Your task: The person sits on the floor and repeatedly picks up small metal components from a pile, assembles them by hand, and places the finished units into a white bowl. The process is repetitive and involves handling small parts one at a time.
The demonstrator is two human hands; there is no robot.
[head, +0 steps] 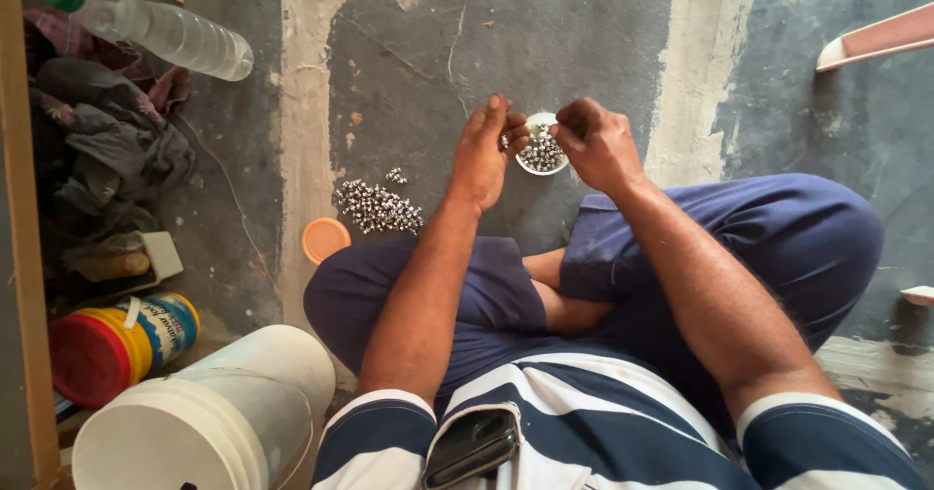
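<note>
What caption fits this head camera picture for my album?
Seated cross-legged on a concrete floor, left hand and right hand meet over a small white cup of beads.

Informal floor-level workshop, likely a repair or small-assembly spot: the person sits cross-legged on a bare, cracked concrete floor [438, 42] with patched cement strips, no bench. A loose pile of small metal parts [377, 206] lies on the floor beside an orange lid [324, 239], with more parts in a small white cup [542, 149]. Around them: dirty rags [107, 149], a white bucket [209, 417], a yellow tin with red lid [122, 344] and a plastic bottle [156, 25].
</note>
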